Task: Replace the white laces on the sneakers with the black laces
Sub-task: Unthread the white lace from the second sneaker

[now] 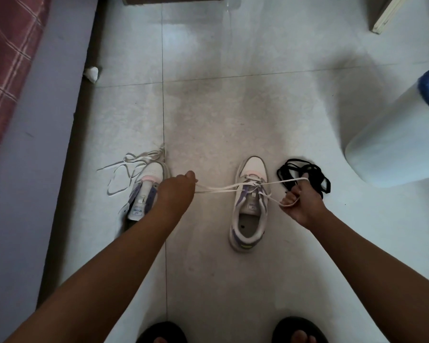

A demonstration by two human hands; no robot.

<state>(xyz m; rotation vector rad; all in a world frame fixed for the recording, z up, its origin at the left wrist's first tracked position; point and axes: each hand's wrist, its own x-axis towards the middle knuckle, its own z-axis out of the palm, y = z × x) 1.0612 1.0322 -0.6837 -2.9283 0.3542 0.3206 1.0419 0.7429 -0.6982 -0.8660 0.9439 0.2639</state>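
The left hand (177,185) is curled around one end of the white lace (218,188), which runs taut from its fingertips across open floor to the right sneaker (249,204). The right hand (299,203) grips the other end of that lace, fingers folded tight with a loop showing under them and a strand passing over the thumb. The lace is threaded only through the eyelets nearest the toe, between the two hands and slightly beyond the fingers. Just behind the right hand's knuckles, on the far side, lies the pile of black laces (305,175), close to the sneaker's outer edge but apart from it. Under the left forearm stands the left sneaker (146,191), its tongue bare, and beyond the left fingers a loose white lace (128,169) sprawls on the tiled floor (233,107). Further left of that hand runs a bed edge (47,120), close to the left sneaker. Far right of the right hand stands a pale bin (396,144), well apart from the black laces. Open floor stretches ahead of both hands.
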